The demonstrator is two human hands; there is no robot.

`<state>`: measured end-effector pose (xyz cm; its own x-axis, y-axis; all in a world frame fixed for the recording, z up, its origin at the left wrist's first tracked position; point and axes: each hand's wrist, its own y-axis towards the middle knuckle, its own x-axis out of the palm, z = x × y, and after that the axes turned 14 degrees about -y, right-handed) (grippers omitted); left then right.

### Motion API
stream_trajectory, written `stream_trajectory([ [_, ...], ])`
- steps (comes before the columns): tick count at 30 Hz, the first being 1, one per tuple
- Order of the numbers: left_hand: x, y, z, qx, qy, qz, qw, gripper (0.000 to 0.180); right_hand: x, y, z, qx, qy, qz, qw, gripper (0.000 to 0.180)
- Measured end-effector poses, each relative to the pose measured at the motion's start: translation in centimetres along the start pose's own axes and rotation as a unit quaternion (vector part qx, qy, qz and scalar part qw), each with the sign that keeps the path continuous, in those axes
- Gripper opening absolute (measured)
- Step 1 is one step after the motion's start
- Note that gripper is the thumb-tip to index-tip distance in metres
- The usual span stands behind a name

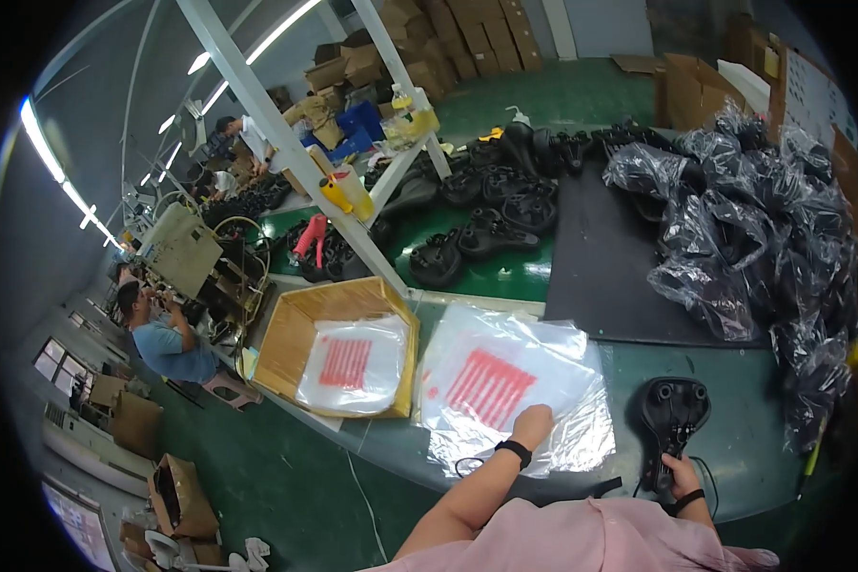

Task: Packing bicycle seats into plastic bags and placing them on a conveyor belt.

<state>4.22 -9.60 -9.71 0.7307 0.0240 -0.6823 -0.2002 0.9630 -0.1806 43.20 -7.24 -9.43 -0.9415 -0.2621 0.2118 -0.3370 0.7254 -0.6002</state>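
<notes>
My right hand (683, 476) grips a black bicycle saddle (675, 415) by its narrow nose. The saddle's underside faces up, with its rails and two round sockets at the wide end. My left hand (534, 425) is closed at the surface of a stack of clear plastic bags (567, 367) with red print, pinching the top bag; its fingertips are partly hidden. The bags lie on the green tabletop (734, 400) in front of me, left of the saddle.
A yellow-brown box (286, 329) with more printed bags stands left of the stack. Bagged saddles (725, 229) are piled at the right beside a black mat (610, 257). Loose saddles (491, 234) lie beyond a white metal post (296, 148). A person in blue (167, 343) sits at far left.
</notes>
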Motion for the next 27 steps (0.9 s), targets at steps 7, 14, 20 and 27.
stream_trajectory([
  [7, 1.7, -2.2, 4.8, 0.074, 0.127, 0.09, 0.985, 0.034, -0.5, 1.5, 0.6, 0.001, 0.01, 0.001, 1.0, 0.022],
  [14, 4.2, 1.2, 3.3, 0.078, 0.161, 0.052, 0.983, 0.029, -0.3, 1.6, 0.5, 0.003, 0.007, 0.008, 1.0, 0.024],
  [20, -2.7, 1.7, 4.0, -0.048, 0.027, 0.064, 0.996, 0.023, -0.9, 1.9, 1.3, -0.026, -0.012, 0.01, 1.0, 0.022],
  [27, -5.3, 0.2, 3.5, -0.097, 0.055, 0.049, 0.993, 0.021, 0.1, 1.5, 0.0, -0.018, -0.014, -0.011, 1.0, 0.025],
])
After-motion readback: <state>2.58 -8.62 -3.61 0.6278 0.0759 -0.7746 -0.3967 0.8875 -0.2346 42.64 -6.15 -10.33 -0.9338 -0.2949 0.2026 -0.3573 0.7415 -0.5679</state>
